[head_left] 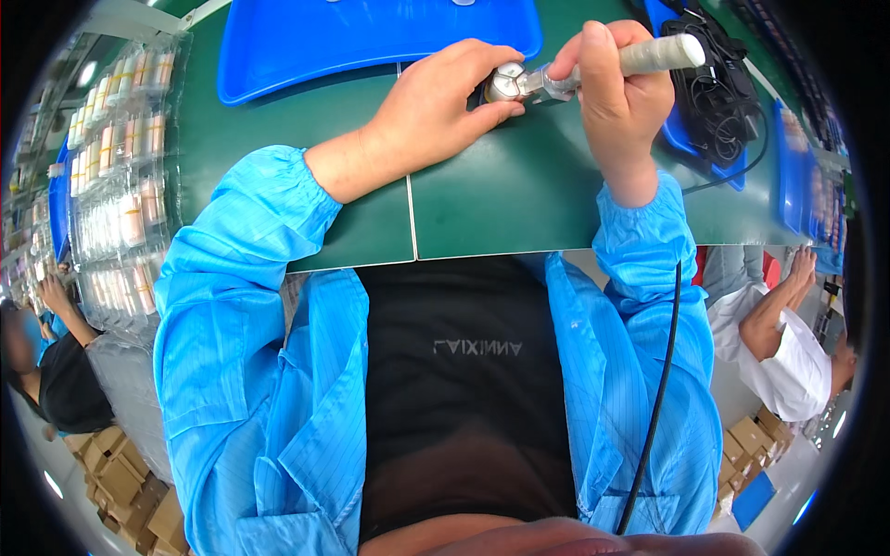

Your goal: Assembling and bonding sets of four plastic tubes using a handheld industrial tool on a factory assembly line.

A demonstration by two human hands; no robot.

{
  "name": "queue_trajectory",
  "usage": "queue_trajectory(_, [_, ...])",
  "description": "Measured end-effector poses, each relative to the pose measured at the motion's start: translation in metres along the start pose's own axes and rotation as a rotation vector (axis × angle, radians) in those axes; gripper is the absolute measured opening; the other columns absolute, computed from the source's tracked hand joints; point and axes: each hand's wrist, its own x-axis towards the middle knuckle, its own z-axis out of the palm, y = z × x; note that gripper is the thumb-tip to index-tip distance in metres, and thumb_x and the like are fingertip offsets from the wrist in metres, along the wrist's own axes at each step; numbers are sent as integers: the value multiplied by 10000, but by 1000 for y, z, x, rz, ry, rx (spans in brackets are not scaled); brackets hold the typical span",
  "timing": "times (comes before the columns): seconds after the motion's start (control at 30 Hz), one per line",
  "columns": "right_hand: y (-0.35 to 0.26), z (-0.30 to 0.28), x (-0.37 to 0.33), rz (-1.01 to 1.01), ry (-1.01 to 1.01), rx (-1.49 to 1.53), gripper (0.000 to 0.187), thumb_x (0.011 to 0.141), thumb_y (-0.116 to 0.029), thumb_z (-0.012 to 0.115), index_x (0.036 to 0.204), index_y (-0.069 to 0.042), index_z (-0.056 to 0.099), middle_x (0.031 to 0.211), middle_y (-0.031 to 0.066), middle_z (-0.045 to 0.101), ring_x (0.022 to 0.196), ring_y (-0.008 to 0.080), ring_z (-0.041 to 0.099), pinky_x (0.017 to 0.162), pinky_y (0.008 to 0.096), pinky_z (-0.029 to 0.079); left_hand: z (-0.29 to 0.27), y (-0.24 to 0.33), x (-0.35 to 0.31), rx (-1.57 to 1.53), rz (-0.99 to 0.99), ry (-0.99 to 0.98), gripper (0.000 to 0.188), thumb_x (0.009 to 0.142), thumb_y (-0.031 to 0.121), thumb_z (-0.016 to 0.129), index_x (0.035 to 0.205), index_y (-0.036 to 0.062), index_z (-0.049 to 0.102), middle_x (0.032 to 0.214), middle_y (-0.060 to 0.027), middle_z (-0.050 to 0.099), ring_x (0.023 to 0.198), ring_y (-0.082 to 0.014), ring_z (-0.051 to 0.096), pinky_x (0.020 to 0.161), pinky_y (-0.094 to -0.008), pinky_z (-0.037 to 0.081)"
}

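A: What do I have in the head view?

B: I see the left hand (pixel 436 104) pinching a small round silvery-white piece (pixel 506 82) between thumb and fingers, well in from the near edge of the green tabletop (pixel 491 199), beside the near right corner of the blue plastic tray (pixel 371 37).

A: And opposite?

B: The right hand (pixel 614 97) grips a pale cylindrical tool (pixel 660 56), its shiny front end (pixel 556 88) at the piece.

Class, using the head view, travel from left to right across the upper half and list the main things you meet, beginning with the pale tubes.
Pale tubes → left grip → round metal part → right grip → black cables → far-right blue tray.
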Motion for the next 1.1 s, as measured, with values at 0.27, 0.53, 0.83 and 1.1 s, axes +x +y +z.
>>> queue_trajectory(0.27, [15, 4, 16, -47, 235, 705, 222, 1029, -180, 520, 851, -50, 537, 669, 57, 632, 506, 43, 457, 480, 188, 362, -2, 3, -2, -112, 76, -44, 533, 827, 177, 781, 1314, 91, 583, 1152, -120, 630, 970, -281, 648, 830, -367, 534])
queue_trajectory(0.53, [-16, -3, 10, 84, 197, 162, 237, 1025, -142, 502, 801, -64, 501, 632, 41, 599, 506, 48, 454, 489, 185, 369, 4, 1, -2, -23, 9, 57, 502, 800, 172, 744, 1261, 98, 562, 998, -115, 637, 921, -301, 636, 802, -411, 526])
queue_trajectory(0.83, [30, 27, 11, -273, 153, 1083, 209, 1014, -121, 534, 818, -61, 497, 654, 49, 612, 538, 59, 498, 513, 199, 408, 5, 1, -2, 23, 8, 8, 433, 796, 157, 736, 1186, 79, 567, 969, -117, 651, 928, -306, 653, 802, -409, 534])
queue_trajectory(1.1, [-7, 3, 2, 79, 60, 68, 194, 1002, -91, 546, 818, -58, 491, 656, 47, 611, 545, 68, 516, 516, 213, 424, 4, 2, -1, -1, -15, -8, 423, 797, 157, 743, 1170, 67, 565, 978, -120, 649, 928, -308, 653, 804, -410, 533])
